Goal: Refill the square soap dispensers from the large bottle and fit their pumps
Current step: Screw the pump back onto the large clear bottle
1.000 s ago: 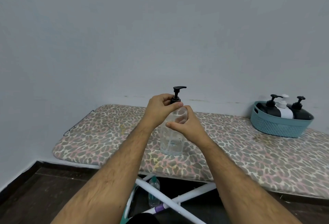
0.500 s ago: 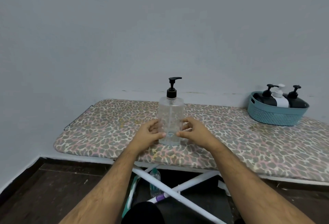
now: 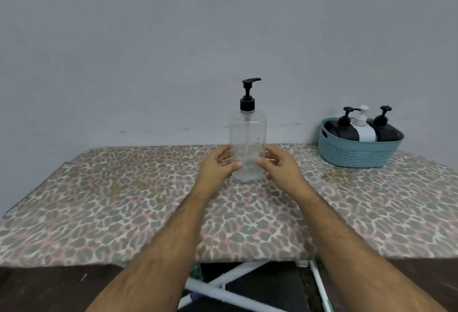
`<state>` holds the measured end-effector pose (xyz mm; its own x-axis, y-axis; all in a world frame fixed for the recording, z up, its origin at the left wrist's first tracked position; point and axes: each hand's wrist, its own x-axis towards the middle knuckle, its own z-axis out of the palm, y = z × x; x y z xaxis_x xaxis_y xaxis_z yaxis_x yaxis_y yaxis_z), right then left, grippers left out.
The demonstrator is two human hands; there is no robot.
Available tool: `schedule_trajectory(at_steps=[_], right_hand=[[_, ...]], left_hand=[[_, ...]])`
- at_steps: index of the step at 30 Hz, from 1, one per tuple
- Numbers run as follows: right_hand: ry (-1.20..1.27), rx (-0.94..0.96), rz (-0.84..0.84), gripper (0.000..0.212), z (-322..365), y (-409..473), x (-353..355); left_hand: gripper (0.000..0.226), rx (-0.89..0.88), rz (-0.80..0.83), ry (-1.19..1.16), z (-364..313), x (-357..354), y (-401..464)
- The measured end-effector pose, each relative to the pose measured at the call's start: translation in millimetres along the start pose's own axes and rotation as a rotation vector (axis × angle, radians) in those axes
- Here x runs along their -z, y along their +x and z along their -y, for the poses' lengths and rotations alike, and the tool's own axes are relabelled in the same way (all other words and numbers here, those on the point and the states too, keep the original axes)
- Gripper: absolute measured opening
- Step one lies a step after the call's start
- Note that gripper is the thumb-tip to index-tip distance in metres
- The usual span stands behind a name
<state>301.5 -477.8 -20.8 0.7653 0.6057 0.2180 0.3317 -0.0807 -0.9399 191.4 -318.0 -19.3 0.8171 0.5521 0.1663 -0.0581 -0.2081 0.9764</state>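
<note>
Now we have the large clear bottle (image 3: 247,148) standing upright on the leopard-print ironing board (image 3: 124,200), its long axis vertical and its black pump (image 3: 248,96) seated on the neck with the spout pointing to our right. It sits dead ahead, framed between our two hands and about equally near each. Our left hand (image 3: 218,165) flanks its lower left side, thumb reaching across the front; our right hand (image 3: 278,165) mirrors it on the lower right. Fingers on both are loosely curved around the body, at or just off the plastic; we cannot tell for certain whether either grip actually clasps the bottle or merely cups it, so we read them as loose, not clenched.

Well apart to our right, near the wall, a teal basket (image 3: 357,153) holds three dispensers: two black ones (image 3: 339,131) and a white one (image 3: 364,133) between them, pumps already on. Reaching them means going right and forward, so we judge the right hand the nearer one for that. Whether they are square we cannot confirm, since the basket hides most of each.

No brand, label or legible writing shows on the bottle, the dispensers or the basket.
</note>
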Motion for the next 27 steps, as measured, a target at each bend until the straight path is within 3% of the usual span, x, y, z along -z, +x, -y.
schedule_trajectory(at_steps=[6, 10, 17, 27], right_hand=[[-0.004, -0.031, -0.102, 0.063, -28, 44, 45], [-0.02, -0.06, -0.152, 0.047, -47, 68, 69], [-0.092, -0.072, -0.197, 0.037, -74, 95, 89], [-0.217, -0.095, -0.22, 0.038, -81, 93, 85]], left_hand=[[0.067, 0.02, 0.052, -0.003, 5, -62, 63], [0.063, 0.024, 0.083, -0.03, 13, -93, 97], [0.064, 0.041, 0.122, -0.023, 29, -122, 133], [0.071, 0.081, 0.261, 0.052, 34, -124, 129]])
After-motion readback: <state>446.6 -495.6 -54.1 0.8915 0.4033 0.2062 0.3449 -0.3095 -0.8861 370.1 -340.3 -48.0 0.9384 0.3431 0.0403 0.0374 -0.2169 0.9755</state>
